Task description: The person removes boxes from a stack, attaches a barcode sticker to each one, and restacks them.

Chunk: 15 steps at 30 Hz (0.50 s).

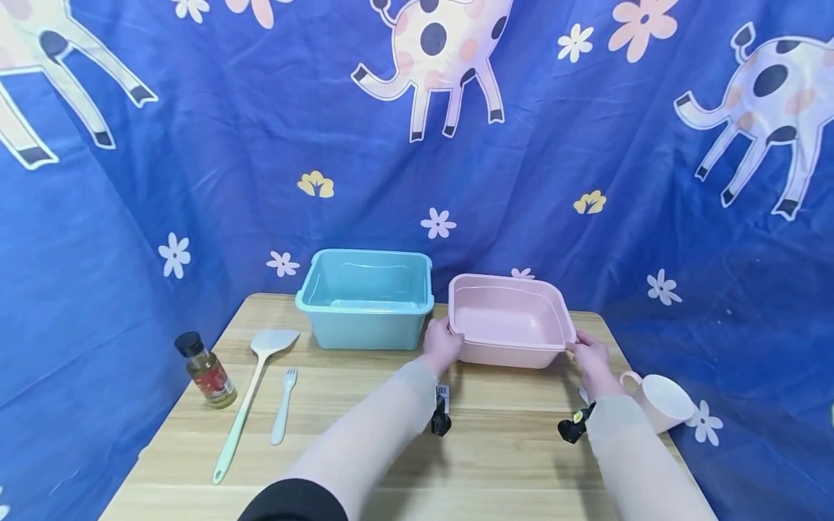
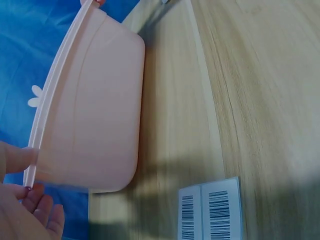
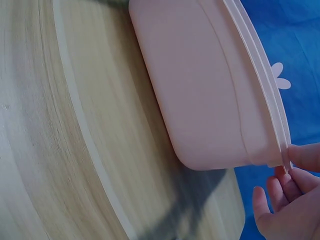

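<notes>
At the far right of the surface (image 1: 495,449): pink tub (image 1: 511,325), open side up, with the rim held from both sides. Contact between tub base and surface: not possible to tell.

At the near left corner of the rim: left hand (image 1: 443,346), fingers (image 2: 19,159) narrow, with the rim pinched against the thumb. At the near right corner of the rim: right hand (image 1: 593,360), fingers (image 3: 306,156) likewise narrow on the rim.

Just left of the pink tub, at the far side: blue tub (image 1: 365,329), open side up. Flat on the surface, near the left wrist: barcode label (image 2: 210,210). At the right edge, just beside the right wrist: mug (image 1: 663,401), handle toward the left. At the left edge: jar (image 1: 211,376) with a black lid. To the right of the jar, in order: spatula (image 1: 248,396), then fork (image 1: 283,409), tines toward the far side. Behind both tubs: blue curtain (image 1: 365,210) with cow and flower prints.
</notes>
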Each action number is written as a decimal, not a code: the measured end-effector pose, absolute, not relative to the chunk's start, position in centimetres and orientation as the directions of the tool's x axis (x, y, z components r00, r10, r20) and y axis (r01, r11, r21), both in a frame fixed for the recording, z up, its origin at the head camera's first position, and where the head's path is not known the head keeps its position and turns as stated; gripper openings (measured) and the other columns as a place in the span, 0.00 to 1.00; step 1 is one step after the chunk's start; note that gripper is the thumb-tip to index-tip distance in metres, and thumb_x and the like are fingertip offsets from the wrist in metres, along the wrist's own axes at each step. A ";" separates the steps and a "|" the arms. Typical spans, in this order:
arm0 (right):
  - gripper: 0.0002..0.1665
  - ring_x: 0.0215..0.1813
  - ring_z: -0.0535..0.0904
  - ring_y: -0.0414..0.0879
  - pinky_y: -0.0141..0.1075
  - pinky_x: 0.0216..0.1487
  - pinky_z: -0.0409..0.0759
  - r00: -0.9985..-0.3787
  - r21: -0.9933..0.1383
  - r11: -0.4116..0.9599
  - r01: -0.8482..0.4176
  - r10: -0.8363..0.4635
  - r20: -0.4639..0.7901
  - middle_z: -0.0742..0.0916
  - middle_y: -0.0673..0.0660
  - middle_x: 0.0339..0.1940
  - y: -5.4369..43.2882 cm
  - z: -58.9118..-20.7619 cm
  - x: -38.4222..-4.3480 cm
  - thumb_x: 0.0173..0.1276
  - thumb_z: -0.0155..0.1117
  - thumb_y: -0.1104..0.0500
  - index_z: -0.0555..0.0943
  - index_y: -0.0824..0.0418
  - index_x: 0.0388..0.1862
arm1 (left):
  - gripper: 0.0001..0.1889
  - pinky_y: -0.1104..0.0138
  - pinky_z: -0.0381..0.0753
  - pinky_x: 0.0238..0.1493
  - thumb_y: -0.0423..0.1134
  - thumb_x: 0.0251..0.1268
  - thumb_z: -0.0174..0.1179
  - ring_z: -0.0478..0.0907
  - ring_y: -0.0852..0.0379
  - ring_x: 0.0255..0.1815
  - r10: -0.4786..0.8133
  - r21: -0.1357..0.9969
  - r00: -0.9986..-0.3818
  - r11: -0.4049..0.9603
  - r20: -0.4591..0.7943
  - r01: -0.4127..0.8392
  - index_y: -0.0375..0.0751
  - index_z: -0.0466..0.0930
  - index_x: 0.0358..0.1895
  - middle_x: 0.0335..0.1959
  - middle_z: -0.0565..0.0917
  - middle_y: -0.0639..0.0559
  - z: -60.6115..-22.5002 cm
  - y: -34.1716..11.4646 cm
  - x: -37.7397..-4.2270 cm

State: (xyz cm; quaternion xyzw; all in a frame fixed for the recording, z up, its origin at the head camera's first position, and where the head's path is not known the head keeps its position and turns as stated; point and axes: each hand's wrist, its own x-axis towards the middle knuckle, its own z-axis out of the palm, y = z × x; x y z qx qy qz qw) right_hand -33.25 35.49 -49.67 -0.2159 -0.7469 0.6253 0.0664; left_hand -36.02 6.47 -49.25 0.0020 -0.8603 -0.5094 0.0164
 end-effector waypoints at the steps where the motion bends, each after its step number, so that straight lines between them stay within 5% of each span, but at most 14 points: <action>1: 0.32 0.60 0.67 0.52 0.29 0.52 0.69 -0.898 -0.964 0.126 0.234 0.409 -0.165 0.69 0.72 0.70 35.3 -49.7 -33.3 0.72 0.50 0.71 0.59 0.75 0.74 | 0.27 0.53 0.73 0.55 0.33 0.62 0.64 0.72 0.46 0.48 -0.019 0.876 -1.000 0.483 0.022 0.010 0.34 0.74 0.66 0.45 0.74 0.42 -49.3 6.4 -36.1; 7: 0.31 0.73 0.60 0.60 0.46 0.73 0.56 -0.895 -0.978 0.119 0.174 0.434 -0.106 0.67 0.74 0.71 34.5 -49.9 -33.3 0.74 0.48 0.69 0.56 0.75 0.74 | 0.28 0.53 0.70 0.62 0.34 0.67 0.60 0.72 0.44 0.57 0.043 0.886 -0.998 0.462 0.034 0.050 0.34 0.68 0.70 0.54 0.74 0.40 -49.5 5.6 -36.3; 12: 0.30 0.70 0.62 0.65 0.50 0.71 0.58 -0.806 -0.981 0.095 0.170 0.586 -0.083 0.67 0.76 0.69 33.3 -50.7 -32.2 0.78 0.44 0.61 0.58 0.76 0.73 | 0.24 0.53 0.69 0.64 0.33 0.70 0.58 0.72 0.42 0.62 0.085 0.915 -0.995 0.396 0.043 0.073 0.33 0.70 0.68 0.60 0.76 0.38 -50.4 3.8 -35.7; 15: 0.23 0.62 0.67 0.66 0.53 0.65 0.63 -0.719 -0.980 0.077 0.183 0.690 -0.080 0.72 0.74 0.58 31.4 -52.3 -31.1 0.77 0.45 0.60 0.65 0.77 0.62 | 0.19 0.57 0.77 0.57 0.31 0.68 0.59 0.77 0.44 0.54 0.064 0.933 -0.998 0.358 0.018 0.040 0.30 0.75 0.61 0.52 0.80 0.39 -51.8 1.7 -34.8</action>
